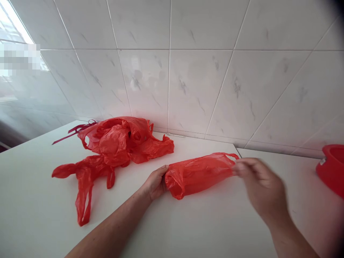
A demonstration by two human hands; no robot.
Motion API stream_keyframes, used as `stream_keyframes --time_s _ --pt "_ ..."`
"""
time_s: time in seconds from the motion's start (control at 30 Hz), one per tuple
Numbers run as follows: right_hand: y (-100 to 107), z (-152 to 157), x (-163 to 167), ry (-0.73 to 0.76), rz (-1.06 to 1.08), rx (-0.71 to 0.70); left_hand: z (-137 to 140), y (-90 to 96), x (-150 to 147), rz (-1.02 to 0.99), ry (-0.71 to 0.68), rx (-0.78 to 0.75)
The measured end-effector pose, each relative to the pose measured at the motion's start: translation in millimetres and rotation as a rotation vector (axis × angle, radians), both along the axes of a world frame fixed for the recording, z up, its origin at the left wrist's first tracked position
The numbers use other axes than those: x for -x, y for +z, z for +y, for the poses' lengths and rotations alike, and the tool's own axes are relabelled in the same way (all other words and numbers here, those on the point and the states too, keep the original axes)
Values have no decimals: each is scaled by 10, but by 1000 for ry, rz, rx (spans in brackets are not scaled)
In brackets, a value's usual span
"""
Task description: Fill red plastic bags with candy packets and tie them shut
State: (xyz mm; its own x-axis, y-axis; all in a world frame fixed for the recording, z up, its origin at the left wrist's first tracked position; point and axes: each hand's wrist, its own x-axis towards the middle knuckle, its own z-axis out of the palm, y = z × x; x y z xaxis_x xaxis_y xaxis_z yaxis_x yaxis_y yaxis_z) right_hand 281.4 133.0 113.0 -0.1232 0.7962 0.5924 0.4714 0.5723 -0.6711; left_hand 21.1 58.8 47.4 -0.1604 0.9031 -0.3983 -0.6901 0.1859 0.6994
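Note:
A red plastic bag is stretched lengthwise between my two hands, just above the white tabletop. My left hand is closed on its left end, where the film folds into a rounded opening; some of those fingers are hidden behind the bag. At the other end, my right hand pinches the bag near its handle loop and is somewhat blurred by motion. To the left lies a crumpled heap of red plastic bags, with handles trailing toward the front.
A dark red ribbon lies behind the heap at the left. At the right edge stands a red plastic container. White marbled tiles rise behind the white tabletop, which has a seam right of the middle.

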Motion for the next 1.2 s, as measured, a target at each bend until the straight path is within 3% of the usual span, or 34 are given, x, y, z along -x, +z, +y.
stream_keyframes --time_s 0.1,0.23,0.3,0.37,0.43,0.5,0.53,0.6,0.67,0.77,0.87,0.97,1.07,1.2 --pt "-259 -59 265 289 -297 64 -6 25 43 154 25 -9" --pt "-672 28 477 328 -488 13 -91 223 5 415 259 -76" --pt "-770 27 536 331 -605 0 -169 396 -111 659 363 -228" --pt "-789 -27 586 346 -680 9 -228 555 -279 996 234 -465" --pt "-758 -113 622 401 -687 40 -219 634 -441 1309 -127 -619" --pt "-705 -197 617 486 -669 56 -123 603 -528 1494 -447 -558" --pt "-677 -227 592 530 -663 56 -50 556 -527 1564 -516 -484" --pt "-621 -253 503 614 -649 139 108 442 -439 1660 -497 -353" --pt "-566 -229 385 676 -633 352 231 368 -272 1713 -427 -294" --pt "-478 -138 238 708 -537 635 283 403 -23 1776 -412 -275" --pt "-391 -55 186 696 -259 717 198 519 85 1799 -474 -332" --pt "-364 0 199 640 -7 803 54 571 64 1813 -594 -486" --pt "-441 66 219 469 -22 853 -85 520 35 1863 -724 -583" --pt "-578 159 234 293 59 864 -197 422 75 1836 -810 -502"
